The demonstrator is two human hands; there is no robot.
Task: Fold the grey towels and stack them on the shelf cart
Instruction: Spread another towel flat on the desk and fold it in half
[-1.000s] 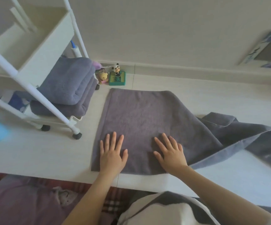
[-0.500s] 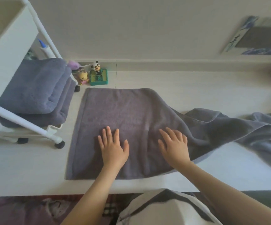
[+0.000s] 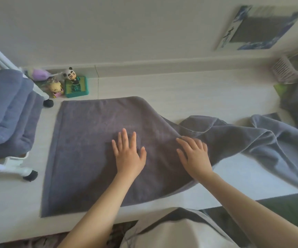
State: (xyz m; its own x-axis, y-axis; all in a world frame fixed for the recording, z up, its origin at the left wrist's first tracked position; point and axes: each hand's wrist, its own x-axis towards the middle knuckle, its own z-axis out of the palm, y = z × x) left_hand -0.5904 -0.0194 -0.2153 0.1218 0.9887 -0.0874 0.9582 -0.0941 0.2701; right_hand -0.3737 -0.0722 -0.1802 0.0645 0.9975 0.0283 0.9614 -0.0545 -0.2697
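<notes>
Both flat hands, left hand (image 3: pixel 128 153) and right hand (image 3: pixel 194 154), gripping nothing, have slid rightward across the dark grey terry towel (image 3: pixel 91 149), so it's still smoothing, no fold yet.

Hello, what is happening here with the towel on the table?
A person is flattening a grey towel on a white table. The left hand and the right hand both lie flat on it with straight fingers. The towel's left part is smooth; its right part is bunched and hangs toward the table edge, not yet folded. Folded towels already sit on the white shelf cart at the left. Small toy figures stand by the wall.
</notes>
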